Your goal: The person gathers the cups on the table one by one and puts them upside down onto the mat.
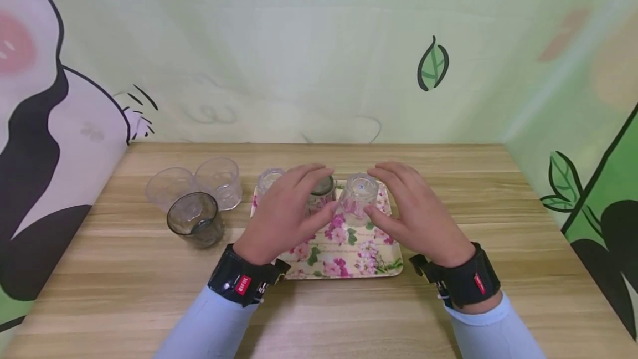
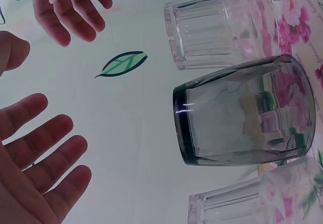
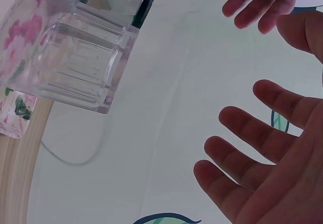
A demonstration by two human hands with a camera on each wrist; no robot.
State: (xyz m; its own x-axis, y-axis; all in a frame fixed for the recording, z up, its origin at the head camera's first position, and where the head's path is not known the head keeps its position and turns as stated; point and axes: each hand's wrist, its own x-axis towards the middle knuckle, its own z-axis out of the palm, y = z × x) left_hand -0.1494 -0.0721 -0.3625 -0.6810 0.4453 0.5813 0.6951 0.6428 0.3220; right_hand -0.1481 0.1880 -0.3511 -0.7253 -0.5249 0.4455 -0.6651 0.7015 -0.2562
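Observation:
Both hands hover over a floral tray (image 1: 344, 254), fingers spread and holding nothing. My left hand (image 1: 289, 209) is above the tray's left half, partly hiding a clear glass (image 1: 269, 178) and a smoky grey glass (image 1: 323, 190). Near my right hand (image 1: 416, 209), just to its left, another clear glass (image 1: 360, 193) stands upside down on the tray. In the left wrist view the grey glass (image 2: 242, 113) sits upside down between the two clear ones, apart from the fingers. The right wrist view shows the right clear glass (image 3: 81, 57), with the right-hand fingers (image 3: 252, 133) away from it.
Left of the tray, a grey glass (image 1: 196, 220) and two clear glasses, one at the back (image 1: 219, 181) and one further left (image 1: 169, 187), stand upright on the wooden table (image 1: 124, 292). A printed cloth backdrop (image 1: 299, 71) rises behind the table.

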